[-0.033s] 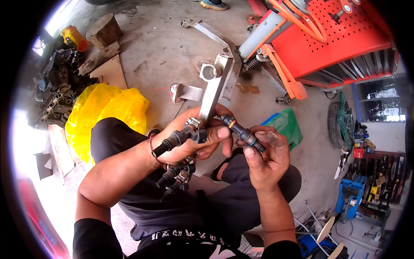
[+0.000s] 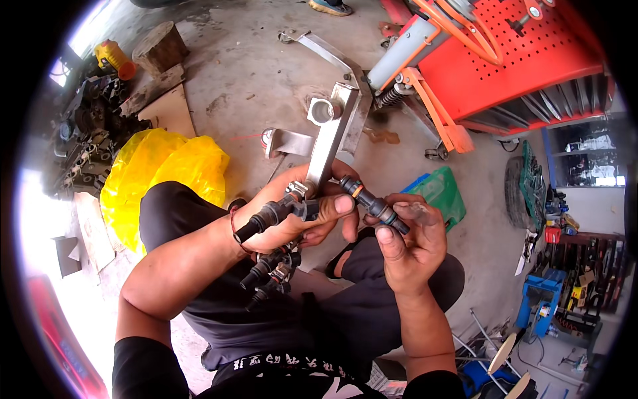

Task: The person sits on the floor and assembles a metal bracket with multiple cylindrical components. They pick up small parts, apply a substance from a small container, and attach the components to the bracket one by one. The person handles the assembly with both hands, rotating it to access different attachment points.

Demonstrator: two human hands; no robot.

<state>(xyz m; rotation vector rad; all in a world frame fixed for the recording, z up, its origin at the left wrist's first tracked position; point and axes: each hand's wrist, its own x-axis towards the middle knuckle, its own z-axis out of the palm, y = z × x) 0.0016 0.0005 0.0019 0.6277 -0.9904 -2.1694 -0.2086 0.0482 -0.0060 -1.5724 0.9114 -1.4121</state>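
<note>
My left hand (image 2: pixel 319 216) is wrapped round a silvery metal fuel rail (image 2: pixel 327 149), a square-section bar slanting up and away from me. Black fuel injectors hang off its near side: one injector (image 2: pixel 269 218) sticks out over my left wrist, and further injectors (image 2: pixel 269 269) show below that wrist. Between thumb and fingers, my right hand (image 2: pixel 415 246) pinches the lower end of a loose black fuel injector (image 2: pixel 373 205). An orange ring circles its upper part and a bluish ring its lower part. That upper end lies close to my left thumb; whether they touch I cannot tell.
A yellow plastic bag (image 2: pixel 163 166) lies by my left knee, near engine parts (image 2: pixel 86 133) and a wood stump (image 2: pixel 161 48). Ahead stand a metal frame (image 2: pixel 332 53) and a red tool cart (image 2: pixel 505 73). A green container (image 2: pixel 442 196) sits beyond my right hand.
</note>
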